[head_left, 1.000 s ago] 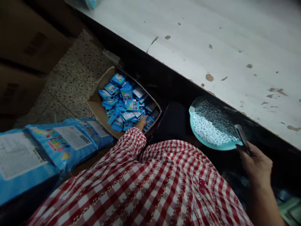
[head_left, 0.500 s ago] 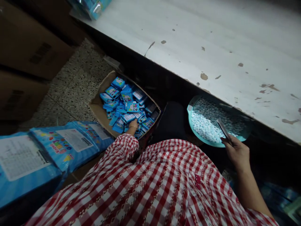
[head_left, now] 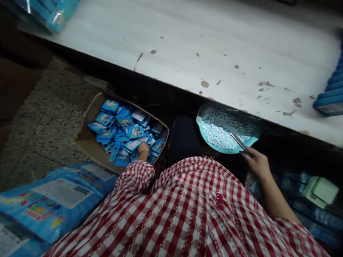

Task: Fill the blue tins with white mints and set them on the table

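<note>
My left hand (head_left: 144, 147) reaches into a cardboard box (head_left: 88, 142) filled with small blue packets (head_left: 135, 131). Its fingers are curled over the packets at the box's near right side, and I cannot make out whether they grip one. In my right hand (head_left: 257, 162) is a metal utensil (head_left: 241, 144), held over the near right rim of a turquoise basin (head_left: 211, 145). Small pale blue and white pieces (head_left: 221, 135) lie in the basin, heaped toward its left and far side. The utensil's far tip is above or against these pieces.
A white, chipped tabletop (head_left: 182, 53) overhangs the basin's far edge. Large blue printed bags (head_left: 53, 200) lie at the lower left. Blue packs (head_left: 332, 96) are stacked at the table's right. A pale green container (head_left: 321, 191) is at the lower right.
The view has shifted right, bringing the stack of blue packs and more of the pale green container into sight. Both hands stay near the same places, the left in the box and the right at the basin.
</note>
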A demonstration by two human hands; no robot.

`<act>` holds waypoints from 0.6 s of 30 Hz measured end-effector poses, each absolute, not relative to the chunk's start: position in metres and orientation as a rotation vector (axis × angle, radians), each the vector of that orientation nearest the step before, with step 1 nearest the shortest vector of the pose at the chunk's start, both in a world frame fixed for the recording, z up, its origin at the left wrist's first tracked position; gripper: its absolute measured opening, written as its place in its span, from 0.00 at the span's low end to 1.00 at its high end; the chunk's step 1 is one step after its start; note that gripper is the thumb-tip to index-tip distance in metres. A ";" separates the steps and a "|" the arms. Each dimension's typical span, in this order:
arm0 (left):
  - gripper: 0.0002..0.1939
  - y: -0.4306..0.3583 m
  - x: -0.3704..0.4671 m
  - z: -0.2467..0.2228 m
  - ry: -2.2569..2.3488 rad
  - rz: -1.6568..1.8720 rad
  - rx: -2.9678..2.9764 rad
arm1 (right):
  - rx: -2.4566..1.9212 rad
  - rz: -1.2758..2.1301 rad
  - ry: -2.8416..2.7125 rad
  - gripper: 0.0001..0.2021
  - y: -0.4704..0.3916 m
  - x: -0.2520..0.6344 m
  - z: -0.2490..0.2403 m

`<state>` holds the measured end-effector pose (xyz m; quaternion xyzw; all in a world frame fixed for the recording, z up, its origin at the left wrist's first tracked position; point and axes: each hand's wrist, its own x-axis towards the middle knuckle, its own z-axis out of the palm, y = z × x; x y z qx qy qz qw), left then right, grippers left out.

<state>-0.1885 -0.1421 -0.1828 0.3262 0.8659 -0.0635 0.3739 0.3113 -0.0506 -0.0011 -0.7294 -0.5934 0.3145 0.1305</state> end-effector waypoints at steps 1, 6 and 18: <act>0.16 -0.140 -0.190 -0.177 2.265 -0.146 0.816 | -2.113 0.928 -1.740 0.25 -0.048 0.311 -0.002; 0.22 -0.133 -0.210 -0.118 2.375 0.122 0.809 | -2.074 0.950 -1.775 0.27 -0.035 0.314 -0.012; 0.18 -0.092 -0.058 0.052 1.253 0.296 1.630 | -2.156 0.698 -2.055 0.24 -0.013 0.342 -0.021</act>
